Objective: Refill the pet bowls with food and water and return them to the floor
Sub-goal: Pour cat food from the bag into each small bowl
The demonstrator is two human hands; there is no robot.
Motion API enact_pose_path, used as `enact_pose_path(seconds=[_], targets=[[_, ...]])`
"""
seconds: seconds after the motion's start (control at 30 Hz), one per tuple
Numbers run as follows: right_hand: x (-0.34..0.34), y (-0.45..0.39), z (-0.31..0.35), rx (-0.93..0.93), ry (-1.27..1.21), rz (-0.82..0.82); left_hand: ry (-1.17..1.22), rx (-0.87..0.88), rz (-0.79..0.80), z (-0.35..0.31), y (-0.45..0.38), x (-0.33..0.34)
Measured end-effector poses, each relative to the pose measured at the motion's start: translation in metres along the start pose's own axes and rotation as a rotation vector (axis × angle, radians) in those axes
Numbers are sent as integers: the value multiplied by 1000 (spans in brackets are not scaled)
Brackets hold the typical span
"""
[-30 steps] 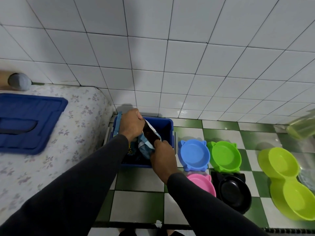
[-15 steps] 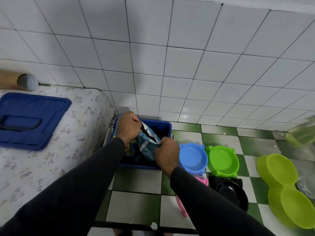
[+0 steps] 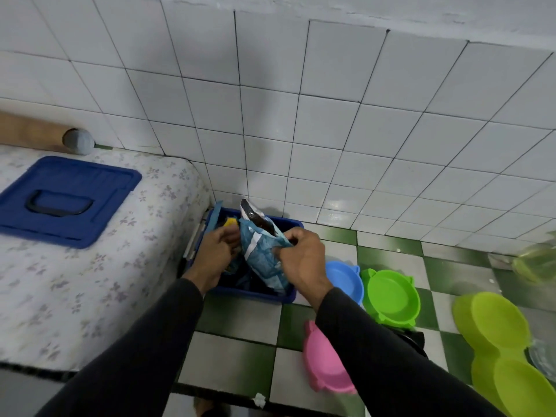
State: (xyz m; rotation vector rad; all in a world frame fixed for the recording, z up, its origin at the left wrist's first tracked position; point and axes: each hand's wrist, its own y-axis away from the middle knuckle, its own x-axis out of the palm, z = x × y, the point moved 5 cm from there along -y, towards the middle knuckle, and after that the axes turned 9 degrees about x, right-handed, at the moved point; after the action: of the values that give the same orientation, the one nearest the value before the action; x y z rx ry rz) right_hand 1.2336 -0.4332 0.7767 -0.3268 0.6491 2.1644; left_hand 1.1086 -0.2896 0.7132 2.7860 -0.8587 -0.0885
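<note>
An opened blue pet-food bag (image 3: 262, 251) stands tilted in a blue storage bin (image 3: 255, 293) against the tiled wall. My right hand (image 3: 302, 260) grips the bag's right edge near the top. My left hand (image 3: 215, 257) is inside the bin at the bag's left side, fingers curled against it; a yellow item (image 3: 230, 221) shows just above that hand. On the floor to the right sit a blue bowl (image 3: 346, 279), a green bowl (image 3: 391, 297), a pink bowl (image 3: 326, 365), a black bowl (image 3: 413, 337) mostly hidden by my right arm, and a lime double bowl (image 3: 499, 347).
The bin's blue lid (image 3: 64, 200) lies on a floral-covered mattress (image 3: 60, 296) at the left. A brown tube (image 3: 36, 133) rests along the wall behind it. A translucent yellowish container (image 3: 537, 261) stands at the far right edge on the green and white checked floor.
The bag has come up higher out of the bin and its open top now stands above both hands. My left hand has dropped from the bag's top to its side.
</note>
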Motion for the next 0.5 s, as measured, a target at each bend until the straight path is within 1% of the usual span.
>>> enact_pose_path(seconds=[0.13, 0.2, 0.37, 0.5], targets=[[-5, 3, 8, -21, -71, 67, -34, 68, 73, -11, 10, 6], [-7, 5, 12, -26, -112, 80, -62, 77, 78, -15, 11, 3], [-17, 12, 28, -92, -118, 47, -174, 165, 79, -22, 11, -7], [-27, 20, 37, -137, -121, -1, -203, 243, 113, -31, 19, -3]])
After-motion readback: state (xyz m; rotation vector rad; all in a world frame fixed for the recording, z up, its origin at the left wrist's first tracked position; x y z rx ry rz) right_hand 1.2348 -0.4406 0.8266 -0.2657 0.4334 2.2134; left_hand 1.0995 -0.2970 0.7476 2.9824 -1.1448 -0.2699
